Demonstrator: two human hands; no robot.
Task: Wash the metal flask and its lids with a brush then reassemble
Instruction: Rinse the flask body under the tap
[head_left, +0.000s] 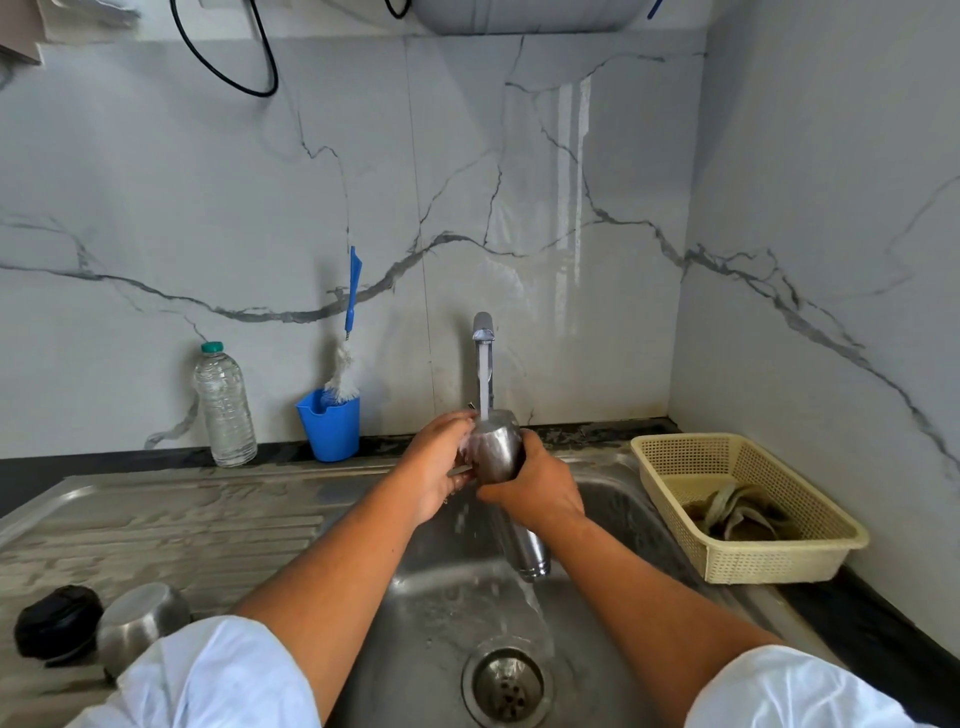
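Steel sink, right hand grips flask under tap, well inside rim, left hand seemingly cupping it

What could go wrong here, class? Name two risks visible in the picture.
The wet flask, held under the running tap by the left hand and right hand, might slip into the sink. The black lid and steel lid lie by the left sleeve, which might knock them.
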